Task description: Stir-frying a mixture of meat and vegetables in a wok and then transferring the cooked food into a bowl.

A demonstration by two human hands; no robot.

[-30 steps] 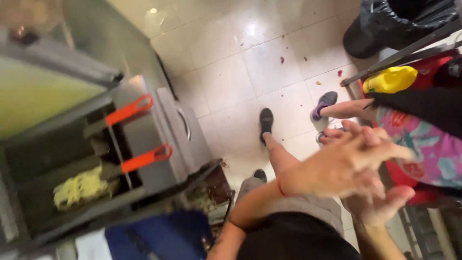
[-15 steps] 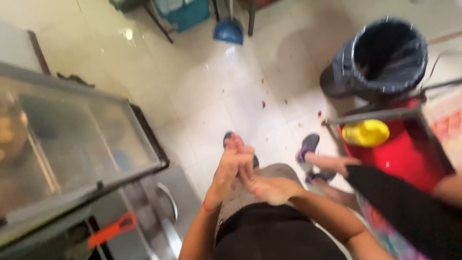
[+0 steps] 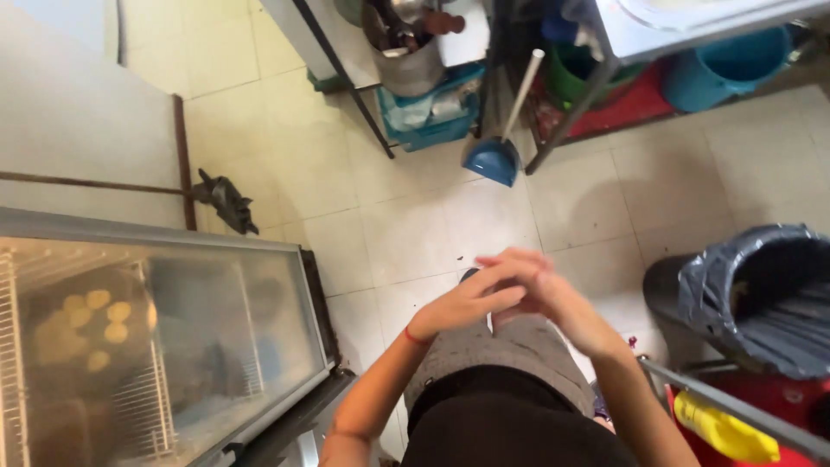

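Two bare hands pressed together above the tiled floor

The left hand [image 3: 462, 304] and right hand [image 3: 540, 290] touched each other, fingers straight, holding nothing; bare skin probably slips easily. A glass-lid freezer [image 3: 164, 337] stood on the left, a lined bin [image 3: 761, 294] on the right, and a blue dustpan [image 3: 494, 160] lay ahead, well apart.

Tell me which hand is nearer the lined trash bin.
Right. The right hand is on the bin's side, apart from it across bare floor. The left hand presses against the right from the far side, nearer the glass case.
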